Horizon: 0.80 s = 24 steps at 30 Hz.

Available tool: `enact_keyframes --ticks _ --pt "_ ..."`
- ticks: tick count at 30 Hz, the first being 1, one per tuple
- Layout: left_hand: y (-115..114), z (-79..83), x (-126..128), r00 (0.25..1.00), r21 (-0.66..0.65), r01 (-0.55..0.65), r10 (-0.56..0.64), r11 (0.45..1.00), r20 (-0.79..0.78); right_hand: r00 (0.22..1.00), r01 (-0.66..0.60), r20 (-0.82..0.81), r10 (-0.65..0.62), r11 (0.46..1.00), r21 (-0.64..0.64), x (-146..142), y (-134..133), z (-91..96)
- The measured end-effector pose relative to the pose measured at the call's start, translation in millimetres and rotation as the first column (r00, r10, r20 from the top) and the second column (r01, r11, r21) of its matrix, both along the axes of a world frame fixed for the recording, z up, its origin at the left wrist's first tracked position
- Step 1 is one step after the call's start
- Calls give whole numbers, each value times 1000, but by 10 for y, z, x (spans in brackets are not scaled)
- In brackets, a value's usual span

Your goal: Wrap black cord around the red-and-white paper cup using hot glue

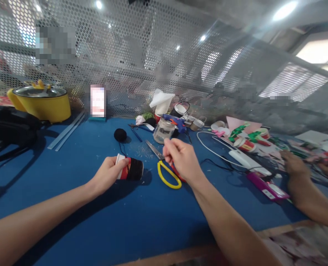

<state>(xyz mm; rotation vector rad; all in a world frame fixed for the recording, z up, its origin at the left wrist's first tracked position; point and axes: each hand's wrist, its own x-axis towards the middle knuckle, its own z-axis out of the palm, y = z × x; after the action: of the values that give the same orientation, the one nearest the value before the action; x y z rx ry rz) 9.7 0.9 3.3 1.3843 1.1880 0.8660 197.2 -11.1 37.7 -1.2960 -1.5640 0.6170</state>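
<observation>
Within left hand (110,171), unreadable red-printed cup (130,170)

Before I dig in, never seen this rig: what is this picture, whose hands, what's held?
No machine here: these are a person's two bare hands, seen from a camera worn on the head, looking forward and down. The left hand holds a small red, white and black cup, tipped on its side. The right hand, fingers curled in, partly hides the metal scissors with yellow and red handles; I can't tell whether it grips anything. The blue tabletop also bears a round black yarn ball, a clear jar and a yellow glass-lidded pot. At far right is another person's arm.
</observation>
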Motion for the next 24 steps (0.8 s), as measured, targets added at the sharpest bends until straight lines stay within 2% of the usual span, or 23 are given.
enact_keyframes --ticks 3,5,7,8,9,10,13,16,18,20,24 --pt "7 29 -15 998 31 -7 9 999 -60 989 13 -147 3 994 105 121 12 133" --pt "6 54 -15 996 43 -5 9 999 -87 986 72 -162 -40 978 196 263 106 213" --pt "3 78 -8 995 49 4 1 999 -102 976 195 -148 -160 944 265 456 287 284" --pt "1 87 -4 994 47 12 -7 999 -106 952 298 -158 -263 915 272 561 401 313" --pt "-1 94 0 993 45 16 -11 999 -119 922 383 -140 -361 903 194 660 520 336" --pt "-3 99 3 991 44 21 -15 999 -130 900 429 -102 -424 903 30 747 637 352" --pt "-8 105 5 988 51 35 -27 998 -152 926 353 -58 -374 910 -219 889 911 352" --pt "-10 100 0 990 45 38 -31 998 -134 959 223 -76 -273 893 -391 865 1040 302" --pt "-7 96 0 993 39 31 -26 999 -119 964 175 -104 -243 882 -438 814 1075 256" --pt "-1 90 3 993 41 24 -19 999 -115 958 178 -132 -256 887 -427 771 1095 212" --pt "10 71 7 994 22 19 -17 1000 -105 930 249 -196 -311 925 -288 721 1094 187"
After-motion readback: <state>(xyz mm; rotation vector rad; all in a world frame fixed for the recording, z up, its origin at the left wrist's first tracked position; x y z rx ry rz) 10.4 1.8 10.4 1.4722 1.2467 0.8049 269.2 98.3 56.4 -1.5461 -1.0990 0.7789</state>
